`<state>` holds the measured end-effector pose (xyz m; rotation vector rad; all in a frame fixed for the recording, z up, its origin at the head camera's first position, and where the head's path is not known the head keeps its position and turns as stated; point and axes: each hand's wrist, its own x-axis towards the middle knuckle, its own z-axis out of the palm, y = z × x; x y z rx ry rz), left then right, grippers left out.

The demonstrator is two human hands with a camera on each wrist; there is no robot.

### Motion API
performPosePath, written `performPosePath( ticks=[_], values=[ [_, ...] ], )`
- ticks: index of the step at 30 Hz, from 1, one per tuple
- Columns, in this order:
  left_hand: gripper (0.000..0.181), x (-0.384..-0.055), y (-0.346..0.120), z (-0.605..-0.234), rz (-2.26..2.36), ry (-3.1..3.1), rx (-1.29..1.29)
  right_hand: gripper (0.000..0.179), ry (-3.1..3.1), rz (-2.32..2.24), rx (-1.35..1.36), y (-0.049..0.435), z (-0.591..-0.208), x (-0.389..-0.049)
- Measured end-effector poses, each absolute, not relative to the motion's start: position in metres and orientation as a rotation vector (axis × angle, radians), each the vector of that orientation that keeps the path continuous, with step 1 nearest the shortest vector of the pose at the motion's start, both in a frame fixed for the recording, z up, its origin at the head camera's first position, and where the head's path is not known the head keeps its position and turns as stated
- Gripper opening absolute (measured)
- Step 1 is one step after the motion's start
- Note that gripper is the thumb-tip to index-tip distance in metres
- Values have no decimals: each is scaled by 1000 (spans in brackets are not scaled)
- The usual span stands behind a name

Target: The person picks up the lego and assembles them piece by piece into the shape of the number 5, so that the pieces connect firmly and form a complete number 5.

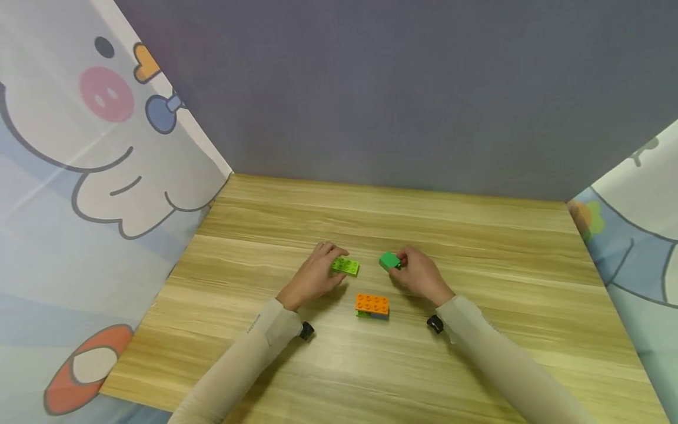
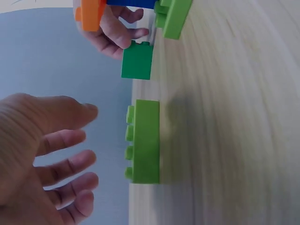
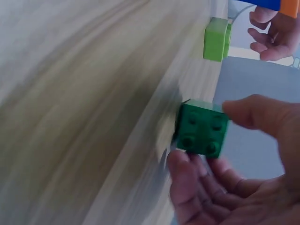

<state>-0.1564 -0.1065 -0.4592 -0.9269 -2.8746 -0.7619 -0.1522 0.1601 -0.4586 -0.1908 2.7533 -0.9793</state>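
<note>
My left hand [image 1: 316, 272] hovers beside a light green toy brick [image 1: 346, 266], its fingers loosely bent and apart. In the left wrist view that brick [image 2: 146, 142] lies studs up on the table, a gap between it and the thumb. My right hand [image 1: 416, 272] pinches a dark green brick [image 1: 389, 261] between thumb and fingertips. Seen from the right wrist, four-square studs on this brick [image 3: 201, 129] face the camera, so it is turned on its side. Nearer to me sits a small stack with an orange brick [image 1: 372, 302] on top, over blue and green ones.
The wooden table [image 1: 381, 377] runs back to a grey wall panel [image 1: 392, 94]. Cartoon-printed cloth [image 1: 47, 247] hangs along the left side, with more on the right. The stack stands between the two forearms.
</note>
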Motion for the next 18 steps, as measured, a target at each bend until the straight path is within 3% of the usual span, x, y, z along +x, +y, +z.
performPosePath(
  ticks=[6, 18],
  values=[
    [42, -158, -102, -454, -790, -2789, -973, 38, 2736, -1160, -287, 163, -452, -147],
    [34, -154, -83, -434, -1011, -2576, -1239, 36, 2772, -1413, -793, 144, -423, -123]
  ],
)
